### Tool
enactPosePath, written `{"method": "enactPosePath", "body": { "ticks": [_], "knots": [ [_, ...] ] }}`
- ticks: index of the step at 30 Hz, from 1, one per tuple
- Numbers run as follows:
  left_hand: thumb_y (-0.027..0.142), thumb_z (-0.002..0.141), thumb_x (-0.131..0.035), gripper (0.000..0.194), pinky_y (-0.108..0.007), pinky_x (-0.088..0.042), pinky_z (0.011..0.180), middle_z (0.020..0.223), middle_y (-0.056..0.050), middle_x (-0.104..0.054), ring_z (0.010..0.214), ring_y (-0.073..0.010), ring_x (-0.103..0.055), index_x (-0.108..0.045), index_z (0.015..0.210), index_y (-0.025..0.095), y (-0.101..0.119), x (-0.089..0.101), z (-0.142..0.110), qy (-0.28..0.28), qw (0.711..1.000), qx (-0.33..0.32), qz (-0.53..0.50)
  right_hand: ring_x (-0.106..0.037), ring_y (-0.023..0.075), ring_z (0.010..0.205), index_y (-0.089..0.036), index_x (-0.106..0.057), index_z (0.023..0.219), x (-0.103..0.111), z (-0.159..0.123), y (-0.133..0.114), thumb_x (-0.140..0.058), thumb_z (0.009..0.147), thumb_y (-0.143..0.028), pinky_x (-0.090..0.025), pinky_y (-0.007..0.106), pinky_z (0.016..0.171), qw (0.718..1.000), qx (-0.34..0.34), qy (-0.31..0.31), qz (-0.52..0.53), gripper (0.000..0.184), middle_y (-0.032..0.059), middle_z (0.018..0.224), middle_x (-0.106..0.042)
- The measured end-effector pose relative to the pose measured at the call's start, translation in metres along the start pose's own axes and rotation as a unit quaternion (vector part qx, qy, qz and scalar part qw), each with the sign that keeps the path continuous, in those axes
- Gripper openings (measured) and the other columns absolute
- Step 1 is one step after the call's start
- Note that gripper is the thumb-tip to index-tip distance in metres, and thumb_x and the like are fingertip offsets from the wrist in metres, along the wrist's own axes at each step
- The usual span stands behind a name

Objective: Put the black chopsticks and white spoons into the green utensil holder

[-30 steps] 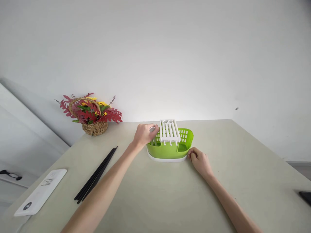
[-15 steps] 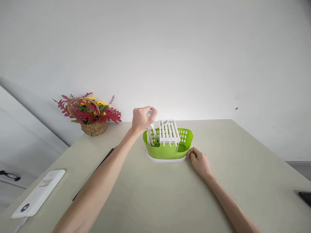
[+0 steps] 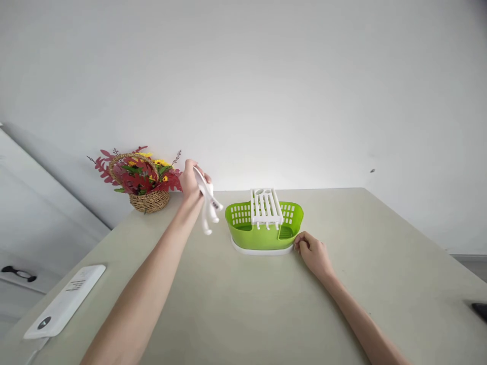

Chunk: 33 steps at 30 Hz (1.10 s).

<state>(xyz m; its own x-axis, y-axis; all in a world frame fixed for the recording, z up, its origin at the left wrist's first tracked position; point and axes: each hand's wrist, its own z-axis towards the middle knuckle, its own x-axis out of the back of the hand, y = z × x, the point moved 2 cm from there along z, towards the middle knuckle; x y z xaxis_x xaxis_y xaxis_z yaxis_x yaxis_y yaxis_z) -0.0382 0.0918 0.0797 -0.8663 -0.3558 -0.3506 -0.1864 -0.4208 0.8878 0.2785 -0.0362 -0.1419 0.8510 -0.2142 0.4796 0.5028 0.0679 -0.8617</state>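
A green slotted cutlery basket [image 3: 262, 234] with a white divider rack [image 3: 266, 206] across its top stands on a white drip base on the table. My left hand [image 3: 190, 180] is raised to the left of the basket and closed around a bunch of white plastic utensils [image 3: 208, 204] that hang down from it. My right hand [image 3: 312, 253] rests on the table with curled fingers pressed against the basket's lower right corner.
A wicker basket of red and yellow flowers [image 3: 141, 178] stands at the back left by the wall. A white flat device [image 3: 64, 300] lies near the table's [image 3: 243, 304] left edge. A dark object [image 3: 480, 309] shows at the right edge.
My left hand lifted the white utensils out of the basket's left compartment and carried them up and to the left. The black chopsticks are now hidden behind my left arm. My right hand stayed put.
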Motion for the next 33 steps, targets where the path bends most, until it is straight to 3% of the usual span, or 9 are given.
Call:
{"method": "enactPosePath", "body": {
  "ticks": [5, 9, 12, 16, 21, 25, 33],
  "knots": [
    [0.044, 0.078, -0.058, 0.042, -0.019, -0.039, 0.043, 0.050, 0.008, -0.032, 0.038, -0.0048, -0.032, -0.025, 0.063, 0.023, -0.021, 0.033, -0.003, -0.074, 0.995, 0.029, 0.051, -0.058, 0.0185, 0.066, -0.025, -0.058, 0.079, -0.001, 0.000, 0.002, -0.039, 0.083, -0.023, -0.042, 0.029, 0.068, 1.000, 0.002, 0.001, -0.004, 0.019, -0.0020, 0.071, -0.067],
    [0.046, 0.079, -0.055, 0.041, -0.020, -0.037, 0.041, 0.044, 0.007, -0.033, 0.038, -0.0077, -0.038, -0.029, 0.058, 0.023, -0.035, 0.064, -0.012, -0.113, 0.982, 0.060, 0.138, -0.059, 0.0191, 0.066, -0.025, -0.058, 0.080, -0.001, 0.000, 0.002, -0.040, 0.082, -0.024, -0.042, 0.029, 0.067, 1.000, 0.010, 0.004, 0.000, 0.019, -0.0012, 0.071, -0.067],
    [0.046, 0.081, -0.054, 0.040, -0.025, -0.033, 0.039, 0.038, 0.003, -0.039, 0.035, -0.0122, -0.042, -0.038, 0.051, 0.024, -0.043, 0.089, -0.020, -0.151, 0.953, 0.091, 0.246, -0.059, 0.0188, 0.065, -0.026, -0.058, 0.079, -0.001, 0.000, 0.002, -0.040, 0.082, -0.024, -0.042, 0.029, 0.067, 1.000, 0.007, 0.003, -0.003, 0.019, -0.0017, 0.071, -0.067],
    [0.044, 0.079, -0.058, 0.040, -0.029, -0.029, 0.040, 0.036, -0.001, -0.048, 0.033, -0.0163, -0.043, -0.049, 0.046, 0.023, -0.051, 0.116, -0.030, -0.216, 0.887, 0.097, 0.396, -0.059, 0.0191, 0.065, -0.026, -0.058, 0.078, 0.000, 0.000, 0.002, -0.040, 0.081, -0.025, -0.042, 0.029, 0.066, 1.000, 0.008, 0.005, -0.003, 0.018, -0.0013, 0.071, -0.068],
    [0.040, 0.075, -0.060, 0.040, -0.028, -0.029, 0.052, 0.041, 0.001, -0.047, 0.045, -0.0147, -0.045, -0.046, 0.042, 0.022, -0.056, 0.124, -0.045, -0.306, 0.810, 0.022, 0.499, -0.059, 0.0195, 0.064, -0.026, -0.059, 0.078, 0.000, 0.000, 0.002, -0.040, 0.081, -0.025, -0.042, 0.029, 0.066, 1.000, 0.012, 0.011, -0.003, 0.018, -0.0003, 0.070, -0.068],
    [0.036, 0.076, -0.057, 0.041, -0.029, -0.025, 0.057, 0.042, 0.003, -0.041, 0.049, -0.0130, -0.037, -0.040, 0.042, 0.022, -0.061, 0.126, -0.055, -0.364, 0.758, -0.021, 0.542, -0.059, 0.0191, 0.065, -0.026, -0.058, 0.079, 0.000, 0.000, 0.002, -0.040, 0.082, -0.025, -0.042, 0.029, 0.067, 1.000, 0.006, 0.009, -0.005, 0.018, -0.0010, 0.071, -0.068],
    [0.031, 0.079, -0.057, 0.047, -0.033, -0.016, 0.058, 0.040, 0.003, -0.040, 0.048, -0.0132, -0.022, -0.029, 0.042, 0.023, -0.073, 0.139, -0.060, -0.392, 0.699, -0.062, 0.595, -0.059, 0.0188, 0.064, -0.026, -0.059, 0.078, 0.001, -0.001, -0.001, -0.040, 0.082, -0.024, -0.042, 0.029, 0.067, 1.000, 0.003, 0.011, -0.008, 0.019, -0.0016, 0.069, -0.067]
  ]
}}
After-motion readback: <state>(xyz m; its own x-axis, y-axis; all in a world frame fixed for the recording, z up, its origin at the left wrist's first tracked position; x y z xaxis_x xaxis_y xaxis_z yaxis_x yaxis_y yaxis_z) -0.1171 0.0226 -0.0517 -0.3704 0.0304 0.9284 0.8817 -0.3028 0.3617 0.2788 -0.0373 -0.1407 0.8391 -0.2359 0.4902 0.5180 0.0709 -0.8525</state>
